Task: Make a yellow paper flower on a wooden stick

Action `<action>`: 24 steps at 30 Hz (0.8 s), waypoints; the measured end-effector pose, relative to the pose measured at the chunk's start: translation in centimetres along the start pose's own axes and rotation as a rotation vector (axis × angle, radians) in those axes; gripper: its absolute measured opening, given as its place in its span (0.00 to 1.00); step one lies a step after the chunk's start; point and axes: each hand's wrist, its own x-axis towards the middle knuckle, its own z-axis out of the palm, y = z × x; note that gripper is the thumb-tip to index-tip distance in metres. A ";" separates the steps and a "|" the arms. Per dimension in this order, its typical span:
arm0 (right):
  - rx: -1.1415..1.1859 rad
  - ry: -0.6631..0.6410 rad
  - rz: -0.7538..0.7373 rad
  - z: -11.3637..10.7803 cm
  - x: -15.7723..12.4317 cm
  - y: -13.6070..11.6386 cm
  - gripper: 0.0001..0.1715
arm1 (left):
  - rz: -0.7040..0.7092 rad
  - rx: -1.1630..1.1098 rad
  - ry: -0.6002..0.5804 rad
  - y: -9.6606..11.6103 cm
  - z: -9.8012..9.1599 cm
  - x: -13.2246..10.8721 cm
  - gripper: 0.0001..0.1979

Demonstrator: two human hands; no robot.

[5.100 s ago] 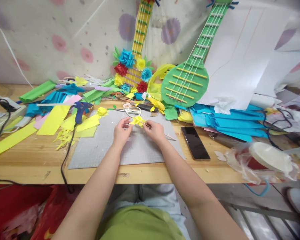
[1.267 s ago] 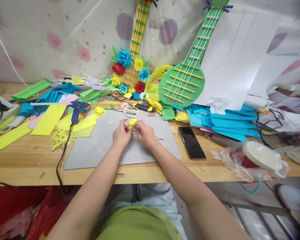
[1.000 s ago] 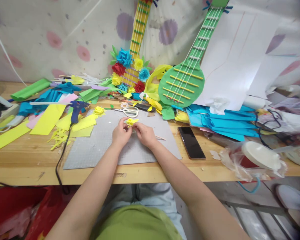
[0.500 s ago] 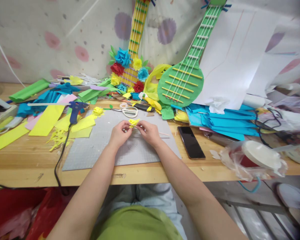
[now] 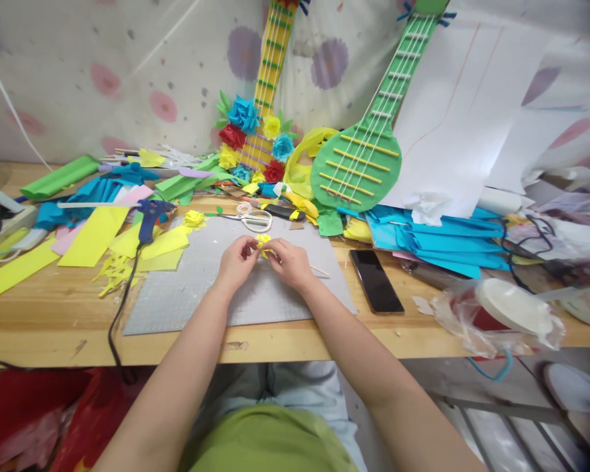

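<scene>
Above the grey cutting mat, my left hand and my right hand meet with pinched fingers on a small yellow paper flower. Fingers from both sides cover part of it. A thin pale stick shows beside my right hand, its other end hidden by the hand. White-handled scissors lie just beyond my hands. Another yellow paper flower rests at the mat's back left edge.
A blue glue gun with its cord lies left among yellow paper strips. A phone is right of the mat. Two paper instruments, one yellow, one green, lean at the back. A plastic-wrapped tub stands far right.
The yellow flower has turned between my fingers, and the visible end of the stick has shifted slightly down and left. Both hands keep their hold.
</scene>
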 end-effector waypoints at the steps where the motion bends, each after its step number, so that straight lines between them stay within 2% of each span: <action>1: -0.005 0.005 0.012 0.1 0.0 0.0 0.14 | -0.002 0.010 -0.002 0.0 0.0 0.0 0.07; 7: -0.018 0.062 0.109 0.0 -0.1 0.1 0.16 | -0.037 0.078 0.002 -0.1 0.1 0.0 0.07; 15: -0.028 0.047 0.104 0.4 0.1 -0.3 0.12 | -0.050 0.019 0.026 0.1 0.6 -0.2 0.08; 19: -0.039 0.038 0.137 0.8 0.2 -0.3 0.13 | -0.070 0.046 0.067 0.2 0.8 -0.2 0.09; 24: -0.034 0.059 0.142 0.7 0.0 -0.3 0.12 | -0.084 0.186 0.148 0.1 -0.2 -0.2 0.13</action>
